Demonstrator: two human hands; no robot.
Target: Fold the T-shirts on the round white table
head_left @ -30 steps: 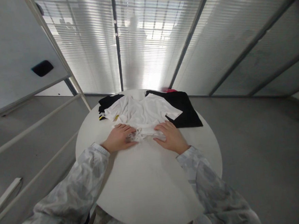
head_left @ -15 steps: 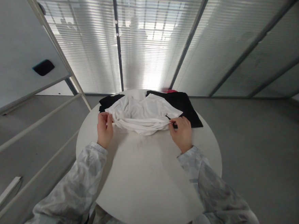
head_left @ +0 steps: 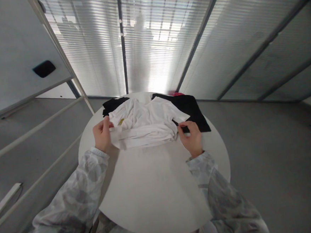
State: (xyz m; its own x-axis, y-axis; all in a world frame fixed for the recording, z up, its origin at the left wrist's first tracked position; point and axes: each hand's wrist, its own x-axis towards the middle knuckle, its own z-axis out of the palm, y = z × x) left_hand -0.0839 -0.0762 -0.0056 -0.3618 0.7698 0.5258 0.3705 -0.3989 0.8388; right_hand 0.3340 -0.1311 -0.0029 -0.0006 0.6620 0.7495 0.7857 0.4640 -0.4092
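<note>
A crumpled white T-shirt [head_left: 145, 126] lies on the far half of a round white table [head_left: 155, 187]. My left hand [head_left: 103, 135] pinches the shirt's lower left edge, lifted slightly off the table. My right hand [head_left: 191, 139] is closed on the shirt's lower right edge, just under the right sleeve. The hem stretches between both hands. Both arms wear pale patterned sleeves.
A black garment [head_left: 192, 112] lies under and to the right of the white shirt, and another black piece [head_left: 112, 105] peeks out at the far left. Something pink [head_left: 176, 93] shows at the table's far edge. Glass walls with blinds stand behind; grey floor surrounds the table.
My hands left the bunched middle of the hem, moved apart to the shirt's two sides and gripped them. The hem now stretches wider and sits nearer to me.
</note>
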